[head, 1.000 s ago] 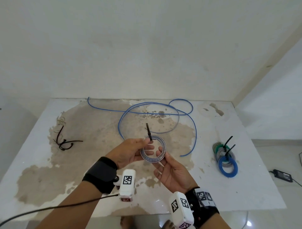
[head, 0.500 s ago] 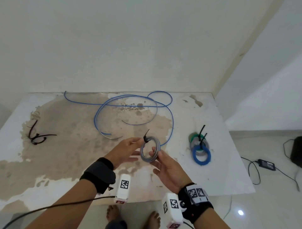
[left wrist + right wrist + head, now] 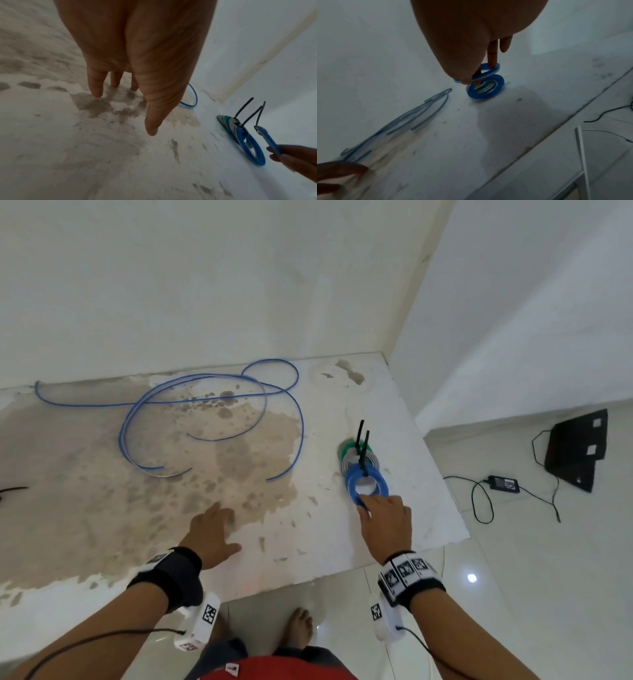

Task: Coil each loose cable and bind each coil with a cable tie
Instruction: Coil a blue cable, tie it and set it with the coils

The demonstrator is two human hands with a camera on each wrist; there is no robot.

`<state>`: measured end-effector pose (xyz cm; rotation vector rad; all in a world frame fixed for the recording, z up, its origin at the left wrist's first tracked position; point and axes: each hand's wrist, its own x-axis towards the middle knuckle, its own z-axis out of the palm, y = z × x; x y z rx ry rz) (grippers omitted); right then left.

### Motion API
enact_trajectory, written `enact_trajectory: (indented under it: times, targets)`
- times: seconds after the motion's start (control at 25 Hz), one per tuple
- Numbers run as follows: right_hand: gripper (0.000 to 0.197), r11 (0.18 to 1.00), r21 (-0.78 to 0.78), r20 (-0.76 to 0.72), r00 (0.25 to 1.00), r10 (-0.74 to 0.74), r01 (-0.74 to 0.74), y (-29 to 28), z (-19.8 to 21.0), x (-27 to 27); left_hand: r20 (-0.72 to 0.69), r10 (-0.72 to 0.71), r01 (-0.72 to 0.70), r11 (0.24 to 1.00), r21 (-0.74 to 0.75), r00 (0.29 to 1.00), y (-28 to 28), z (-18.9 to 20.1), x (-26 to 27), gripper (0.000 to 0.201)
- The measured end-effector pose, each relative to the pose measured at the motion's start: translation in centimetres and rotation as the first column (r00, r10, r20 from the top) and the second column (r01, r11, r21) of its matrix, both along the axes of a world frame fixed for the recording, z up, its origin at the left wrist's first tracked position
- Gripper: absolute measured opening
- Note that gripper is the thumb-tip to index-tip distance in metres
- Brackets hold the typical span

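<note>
Stained table (image 3: pixel 102 525), loose blue cable (image 3: pixel 212 419), bound coils (image 3: pixel 366 474)

Plain white walls (image 3: pixel 205 285) meeting at a corner on the right, white surface (image 3: pixel 394 412) blotched with brown stains, glossy pale tiled floor (image 3: pixel 548 577) with a bright light reflection (image 3: pixel 471 578), black box (image 3: pixel 579 450) and power adapter (image 3: pixel 504 483) with trailing black cords on the floor

A bare room in a home: plain white walls (image 3: pixel 239 285) rise beyond the hands, a stained white table (image 3: pixel 102 508) lies beneath them, and glossy floor tiles (image 3: pixel 548 577) with a power adapter (image 3: pixel 504 483) lie to their right.
</note>
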<state>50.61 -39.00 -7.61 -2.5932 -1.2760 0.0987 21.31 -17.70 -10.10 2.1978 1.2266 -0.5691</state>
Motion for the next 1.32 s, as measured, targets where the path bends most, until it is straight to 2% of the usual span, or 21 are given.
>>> enact_trajectory:
  times: [0.16, 0.48, 0.8, 0.88, 0.96, 1.08, 1.16, 1.24, 1.32]
  targets:
    - [0.013, 0.985, -0.172, -0.019, 1.0, 0.005, -0.008, 0.7, -2.0, -0.1, 0.0, -0.038, 0.038, 0.999, 0.004, 0.999, -0.1, 0.4, -0.8, 0.076]
    - [0.029, 0.964, -0.259, -0.067, 0.995, -0.076, 0.057, 0.4, -1.8, 0.4, 0.002, -0.026, 0.026, 0.999, -0.02, 1.0, -0.8, 1.8, -0.4, 0.073]
    - [0.034, 0.943, -0.329, -0.09, 0.992, -0.084, 0.05, 1.1, -1.2, 0.6, 0.024, -0.02, 0.02, 0.999, -0.034, 1.0, -1.2, 2.5, -0.2, 0.069]
    - [0.034, 0.948, -0.31, -0.101, 0.989, -0.112, 0.076, 1.0, -1.1, 0.2, 0.032, -0.014, 0.015, 0.999, -0.043, 0.999, -1.2, 2.7, -0.2, 0.064]
    - [0.027, 0.977, -0.17, -0.116, 0.982, -0.146, 0.125, 1.1, -0.7, -0.8, 0.057, 0.025, -0.021, 0.998, -0.067, 0.998, -1.1, 2.8, -0.2, 0.054]
    - [0.009, 0.999, 0.032, -0.162, 0.987, 0.011, -0.006, 2.9, -0.8, -3.0, 0.135, 0.094, -0.08, 0.991, -0.104, 0.986, -0.6, 3.1, -0.7, 0.04]
    - [0.006, 0.989, 0.022, -0.314, 0.938, 0.149, -0.149, 5.8, -0.6, -4.8, 0.206, 0.13, -0.107, 0.987, -0.119, 0.97, -0.1, 3.4, -1.0, 0.032]
    - [0.01, 0.958, -0.032, -0.454, 0.858, 0.24, -0.285, 9.6, -0.3, -6.4, 0.279, 0.215, -0.179, 0.972, -0.151, 0.936, 0.9, 3.9, -1.6, 0.027]
    - [0.014, 0.919, -0.07, -0.51, 0.806, 0.3, -0.387, 13.4, 0.3, -7.7, 0.336, 0.288, -0.246, 0.955, -0.162, 0.897, 2.3, 4.2, -2.2, 0.025]
